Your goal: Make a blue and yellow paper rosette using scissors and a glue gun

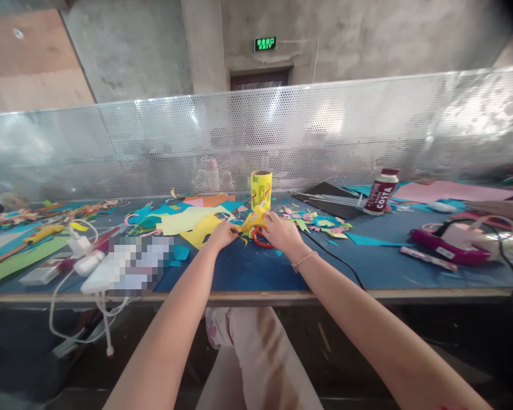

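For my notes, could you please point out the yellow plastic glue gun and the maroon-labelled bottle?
Yellow plastic glue gun (253, 219): head view, on its body.
Maroon-labelled bottle (380, 196): head view, on its label.

A thin pinkish bracelet (304, 261) around the right wrist (298, 250), with pale trousers (259, 364) (a pink print (212, 332) at one side)

"Start with the wearer: how many hands?"
"Two, one left hand (227, 233) and one right hand (279, 230). One bracelet (304, 262) as well."
"I get one yellow glue gun (253, 221) there, plus one blurred yellow tool (45, 234) like it. So two yellow shapes."
"Agreed. One labelled bottle (381, 193), one yellow tube (260, 189)."
"One purple box (447, 249), one bench (239, 279). And one exit sign (265, 44)."
"The paper pieces (175, 221)?"
"Many, but they overlap, so I can't give a figure."
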Tool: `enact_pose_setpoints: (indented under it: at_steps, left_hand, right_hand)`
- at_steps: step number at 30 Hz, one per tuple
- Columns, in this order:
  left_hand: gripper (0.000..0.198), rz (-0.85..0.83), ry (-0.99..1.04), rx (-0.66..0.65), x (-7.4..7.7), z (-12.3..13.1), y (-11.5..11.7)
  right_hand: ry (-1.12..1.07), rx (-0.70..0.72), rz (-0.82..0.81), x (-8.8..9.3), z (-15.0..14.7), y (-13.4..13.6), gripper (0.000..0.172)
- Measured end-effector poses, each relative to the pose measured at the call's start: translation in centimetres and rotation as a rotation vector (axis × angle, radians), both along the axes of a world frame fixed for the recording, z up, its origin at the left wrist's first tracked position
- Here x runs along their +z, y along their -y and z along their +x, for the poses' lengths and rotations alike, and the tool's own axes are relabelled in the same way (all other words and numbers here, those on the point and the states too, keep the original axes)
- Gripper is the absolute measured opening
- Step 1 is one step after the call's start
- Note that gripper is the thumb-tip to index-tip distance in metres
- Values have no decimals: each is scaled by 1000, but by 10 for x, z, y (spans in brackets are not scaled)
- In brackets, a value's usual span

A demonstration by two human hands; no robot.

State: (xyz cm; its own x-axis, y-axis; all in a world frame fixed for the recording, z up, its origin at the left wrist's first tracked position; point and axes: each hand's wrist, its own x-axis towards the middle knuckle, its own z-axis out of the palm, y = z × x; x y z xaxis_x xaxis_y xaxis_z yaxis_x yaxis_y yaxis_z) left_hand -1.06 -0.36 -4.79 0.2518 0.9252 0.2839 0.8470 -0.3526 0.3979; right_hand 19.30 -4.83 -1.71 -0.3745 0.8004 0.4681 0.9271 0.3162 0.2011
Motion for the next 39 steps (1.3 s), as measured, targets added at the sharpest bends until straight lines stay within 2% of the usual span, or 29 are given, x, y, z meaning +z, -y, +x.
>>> enact_pose_setpoints:
  at_steps: [11, 25, 39]
  left_hand:
    - [23, -47, -3, 19, 3, 2, 2]
    - [24, 29, -82, -25, 2, 0, 1]
    - [21, 1, -26, -20, -3, -2, -3]
  right_hand:
    - [39, 23, 9, -1, 1, 0, 36]
    - [166, 73, 7, 1, 1, 4, 39]
    - [168, 103, 57, 1, 6, 2, 44]
